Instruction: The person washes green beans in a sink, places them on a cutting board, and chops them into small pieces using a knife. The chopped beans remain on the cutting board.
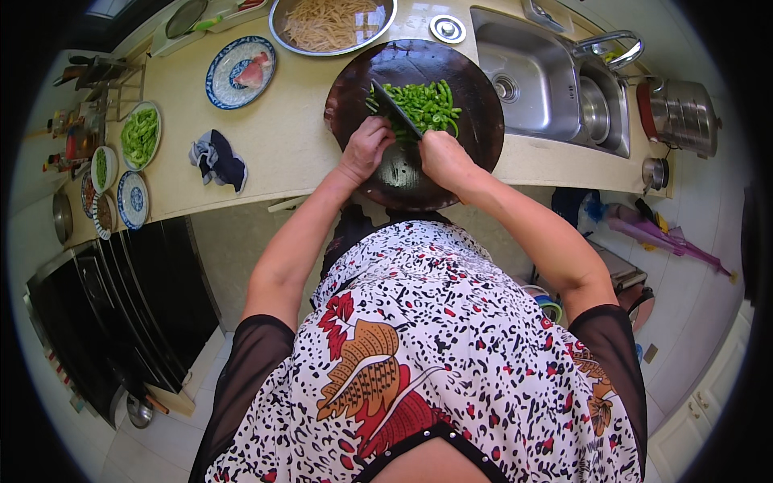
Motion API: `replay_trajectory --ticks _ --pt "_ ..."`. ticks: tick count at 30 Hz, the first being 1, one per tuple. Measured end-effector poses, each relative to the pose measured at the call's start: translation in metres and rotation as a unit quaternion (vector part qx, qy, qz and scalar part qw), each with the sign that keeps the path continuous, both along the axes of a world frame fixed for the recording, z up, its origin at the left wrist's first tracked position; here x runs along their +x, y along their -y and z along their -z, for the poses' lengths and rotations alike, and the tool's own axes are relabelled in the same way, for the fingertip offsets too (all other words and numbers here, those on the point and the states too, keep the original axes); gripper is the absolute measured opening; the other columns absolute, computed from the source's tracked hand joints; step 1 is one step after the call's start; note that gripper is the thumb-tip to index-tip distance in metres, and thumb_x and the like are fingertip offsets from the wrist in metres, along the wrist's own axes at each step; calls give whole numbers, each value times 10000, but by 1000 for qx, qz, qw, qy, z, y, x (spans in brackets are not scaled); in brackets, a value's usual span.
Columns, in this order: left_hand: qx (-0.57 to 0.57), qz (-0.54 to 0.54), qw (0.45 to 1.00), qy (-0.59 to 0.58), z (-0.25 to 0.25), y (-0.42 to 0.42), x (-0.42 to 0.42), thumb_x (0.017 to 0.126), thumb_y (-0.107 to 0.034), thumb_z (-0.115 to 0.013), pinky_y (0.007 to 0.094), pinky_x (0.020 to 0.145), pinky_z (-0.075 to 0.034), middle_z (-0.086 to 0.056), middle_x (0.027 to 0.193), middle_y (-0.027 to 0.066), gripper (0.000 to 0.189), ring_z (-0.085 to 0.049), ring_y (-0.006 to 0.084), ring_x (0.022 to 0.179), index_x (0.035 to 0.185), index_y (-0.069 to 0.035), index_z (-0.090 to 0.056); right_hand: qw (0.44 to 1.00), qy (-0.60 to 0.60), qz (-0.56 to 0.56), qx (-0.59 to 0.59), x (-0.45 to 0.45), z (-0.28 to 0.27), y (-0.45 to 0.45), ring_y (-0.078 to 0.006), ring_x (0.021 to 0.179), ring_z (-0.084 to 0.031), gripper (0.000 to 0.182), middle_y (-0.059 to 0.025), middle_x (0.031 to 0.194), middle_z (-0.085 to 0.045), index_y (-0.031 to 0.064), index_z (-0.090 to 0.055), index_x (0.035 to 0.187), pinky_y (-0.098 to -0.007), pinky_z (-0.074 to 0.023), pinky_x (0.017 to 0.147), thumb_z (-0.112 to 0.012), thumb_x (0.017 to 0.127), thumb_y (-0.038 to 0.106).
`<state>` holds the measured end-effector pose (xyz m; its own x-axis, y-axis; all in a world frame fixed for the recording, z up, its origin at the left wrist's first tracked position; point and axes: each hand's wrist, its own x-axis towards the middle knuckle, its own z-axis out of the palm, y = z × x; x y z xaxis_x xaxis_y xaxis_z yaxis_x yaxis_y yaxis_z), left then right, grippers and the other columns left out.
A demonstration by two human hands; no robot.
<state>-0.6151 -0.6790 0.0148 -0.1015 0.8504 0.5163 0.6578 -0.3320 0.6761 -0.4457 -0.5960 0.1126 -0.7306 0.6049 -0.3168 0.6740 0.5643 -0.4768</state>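
A round dark wooden chopping board (pixel 472 78) lies at the counter's front edge. Chopped green chili peppers (pixel 427 104) are heaped on its middle. My right hand (pixel 445 156) grips the handle of a kitchen knife (pixel 396 110). The blade points up and to the left, along the heap's left side. My left hand (pixel 367 145) is just left of the blade, fingers curled down close to the board. Whether anything is under those fingertips is hidden. A few thin green pieces lie beyond them, left of the blade.
Behind the board stands a metal basin of pale strips (pixel 326 25). The sink (pixel 525 78) is to the right, with a drain strainer (pixel 448 28) beside it. Leftward are a plate with pink meat (pixel 240 72), a crumpled cloth (pixel 218 160) and a dish of sliced green vegetable (pixel 140 136).
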Motion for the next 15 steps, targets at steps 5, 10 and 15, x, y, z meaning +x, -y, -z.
replay_trajectory --ticks 5,10,15 --pt "7 7 1000 5 -2 -2 -1 716 20 -678 385 784 -491 -580 923 131 136 -576 323 903 812 -10 -587 997 -54 49 23 14 19 1 -477 772 -635 200 -310 769 -629 -73 -598 802 -532 -514 709 -553 892 100" --pt "0 14 1000 2 2 -2 -4 713 27 -683 382 789 -488 -579 936 138 147 -577 324 911 822 -5 -591 998 -46 38 21 7 -15 1 -472 768 -634 214 -317 770 -623 -77 -613 793 -528 -510 709 -557 891 104" --pt "-3 10 1000 2 5 0 -4 711 29 -682 384 784 -486 -577 931 139 145 -575 327 905 817 -4 -588 999 30 11 -44 -2 -37 0 -474 779 -633 129 -334 806 -623 -87 -658 762 -529 -510 717 -580 779 15"
